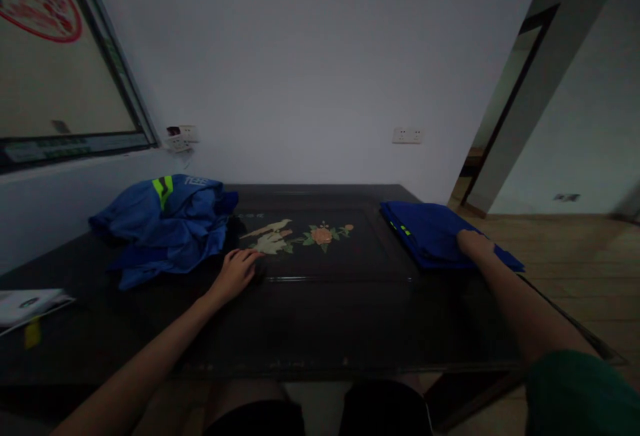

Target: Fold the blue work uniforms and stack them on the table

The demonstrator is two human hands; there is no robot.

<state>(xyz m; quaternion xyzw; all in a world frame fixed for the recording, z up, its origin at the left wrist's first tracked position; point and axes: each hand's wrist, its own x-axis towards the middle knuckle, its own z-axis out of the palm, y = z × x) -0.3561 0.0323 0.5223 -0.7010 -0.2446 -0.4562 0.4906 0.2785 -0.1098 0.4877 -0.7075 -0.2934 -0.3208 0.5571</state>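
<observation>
A crumpled blue garment (165,226) with a yellow-green stripe lies in a heap on the left of the dark table (320,323). Just right of it, my left hand (239,271) rests on the tabletop near the painted bird, fingers loosely spread and holding nothing. A folded darker blue garment (430,229) with small yellow-green marks lies flat at the right. On its right part sits my right hand (474,245), touching the cloth; its fingers are hard to make out.
A white box (30,306) with a cable and a yellow tag lies at the left edge. Behind the table stands a wall with sockets (407,135); a window (60,69) is at the upper left. The table's right edge runs beside the folded garment.
</observation>
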